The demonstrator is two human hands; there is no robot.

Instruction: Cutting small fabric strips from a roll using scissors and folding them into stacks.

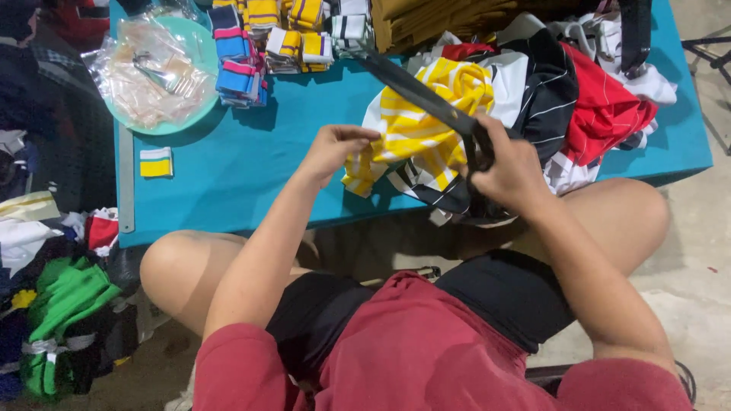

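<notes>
Head view: our left hand (335, 148) pinches the edge of a yellow-and-white striped cloth (426, 122) lying on the teal bench (228, 175), while our right hand (510, 171) is closed around large black shears (426, 99) angled across the cloth.

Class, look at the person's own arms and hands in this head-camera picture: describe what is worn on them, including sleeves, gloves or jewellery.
Both arms are bare from the shoulders down; the only sleeves are the short dark red ones of the shirt, ending at the upper arms. The left hand and right hand are bare too: no gloves, and no rings, watch or bracelets that I can see.
</notes>
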